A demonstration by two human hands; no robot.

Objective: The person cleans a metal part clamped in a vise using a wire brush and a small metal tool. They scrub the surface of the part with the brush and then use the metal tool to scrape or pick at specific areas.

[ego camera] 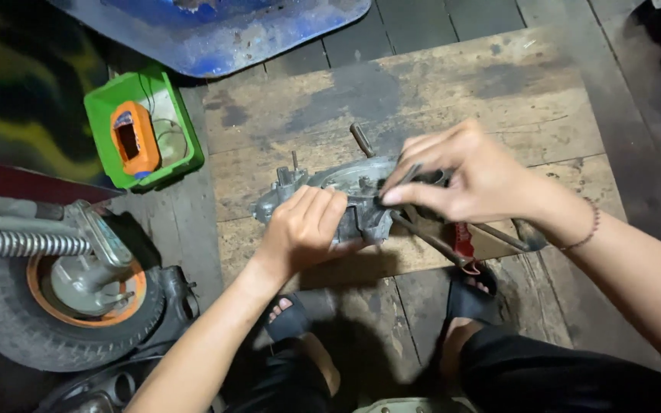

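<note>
- the grey metal engine casing (350, 197) lies on a stained wooden board (499, 99) on the plank floor, at the middle of the view.
- the left hand (300, 229) comes in from 7 o'clock and lies over the near side of the casing, fingers pressed together and curled on its edge.
- the right hand (464, 172) comes in from 4 o'clock and sits over the casing's 3 o'clock end, thumb and forefinger pinching a small dark part (411, 177) just above the metal; what the part is cannot be told.
- a beaded bracelet (584, 226) circles the right wrist.
- a long metal tool with a red grip (453, 248) lies on the board just below the right hand, at 5 o'clock of the casing.
- a green plastic bin (147, 130) holding an orange device (133, 139) stands at 10 o'clock, well apart from the casing.
- a small wheel with an orange rim (63, 306) and a coil spring (28, 243) sit at 8 o'clock.
- a blue scuffed panel (223, 30) lies at 12 o'clock.
- two feet in dark sandals (468, 294) rest at 6 o'clock, near the board's edge.
</note>
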